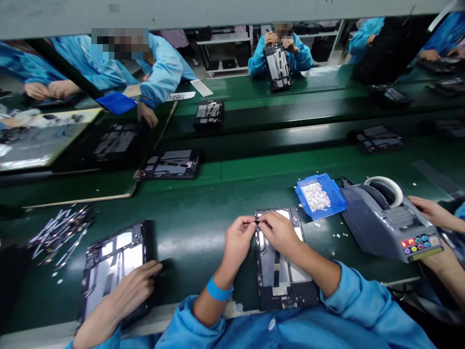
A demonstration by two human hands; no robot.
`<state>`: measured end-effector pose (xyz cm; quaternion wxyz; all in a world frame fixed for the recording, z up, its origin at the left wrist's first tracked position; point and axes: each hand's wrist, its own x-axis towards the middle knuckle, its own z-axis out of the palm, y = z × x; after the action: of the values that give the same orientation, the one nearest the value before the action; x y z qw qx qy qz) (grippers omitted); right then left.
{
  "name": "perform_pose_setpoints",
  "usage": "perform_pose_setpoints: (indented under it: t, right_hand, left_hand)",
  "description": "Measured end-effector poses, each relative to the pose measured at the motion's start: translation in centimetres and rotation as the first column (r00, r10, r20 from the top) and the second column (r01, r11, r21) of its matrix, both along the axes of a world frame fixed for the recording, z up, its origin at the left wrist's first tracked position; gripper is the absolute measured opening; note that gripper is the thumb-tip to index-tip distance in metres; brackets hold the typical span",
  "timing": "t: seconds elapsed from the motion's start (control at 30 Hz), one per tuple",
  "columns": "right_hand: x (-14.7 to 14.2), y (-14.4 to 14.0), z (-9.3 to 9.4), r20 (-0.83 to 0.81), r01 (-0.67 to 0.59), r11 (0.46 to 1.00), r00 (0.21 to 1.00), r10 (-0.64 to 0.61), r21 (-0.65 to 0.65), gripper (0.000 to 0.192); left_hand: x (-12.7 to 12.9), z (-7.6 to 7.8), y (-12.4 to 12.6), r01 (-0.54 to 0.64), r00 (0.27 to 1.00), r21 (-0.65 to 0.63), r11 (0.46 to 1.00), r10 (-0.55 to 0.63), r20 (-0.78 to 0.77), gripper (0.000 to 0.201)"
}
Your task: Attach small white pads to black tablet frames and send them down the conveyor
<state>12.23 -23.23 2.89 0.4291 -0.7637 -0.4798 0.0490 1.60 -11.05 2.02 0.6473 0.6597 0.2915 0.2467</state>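
Note:
A black tablet frame [281, 283] lies on the green belt right in front of me. Over its top left corner, my left hand [238, 242] and my right hand [279, 233] meet fingertip to fingertip. Both pinch a small black part [257, 221] between thumb and forefinger. A blue band circles my left wrist. The blue tray [336, 191] of small white pieces stands just beyond my right hand.
A grey tape dispenser [388, 225] stands at the right, with another person's hand [432, 211] beside it. At the left, a co-worker's hand [127, 291] rests on a second frame [109, 259]. Loose metal strips [60, 232] lie far left. More frames and workers sit across the belt.

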Motion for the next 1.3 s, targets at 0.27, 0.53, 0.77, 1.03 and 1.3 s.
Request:
perform_pose_setpoints:
  t: [0.27, 0.53, 0.77, 1.03, 1.3]
  right_hand:
    - [0.0, 0.0, 0.1, 0.099, 0.051, 0.998, 0.994, -0.047, -0.043, 0.009]
    - [-1.0, 0.0, 0.2, 0.37, 0.119, 0.987, 0.927, -0.071, -0.109, 0.022]
    - [4.1, -3.4, 2.8, 0.351, 0.387, 0.912, 0.88, -0.321, -0.136, 0.021]
    - [5.8, -6.8, 4.1, 0.399, 0.462, 0.868, 0.841, -0.365, -0.181, 0.017]
    - [-0.6, -0.2, 1.3, 0.32, 0.1, 0.973, 0.947, -0.03, -0.206, 0.017]
  left_hand:
    - [-0.2, 0.6, -0.8, -0.048, 0.997, 0.258, 0.965, 0.06, -0.041, 0.012]
    - [-0.9, 0.9, -1.3, 0.009, 0.996, 0.49, 0.872, 0.037, -0.084, 0.013]
    - [0.0, 0.6, -0.6, 0.0, 1.0, 0.063, 0.998, 0.001, -0.015, 0.02]
    - [1.1, -0.3, 0.1, -0.002, 0.994, -0.227, 0.974, 0.026, 0.103, 0.028]
    - [1.0, -0.2, -0.5, -0.036, 0.995, -0.155, 0.987, 0.05, 0.087, 0.029]
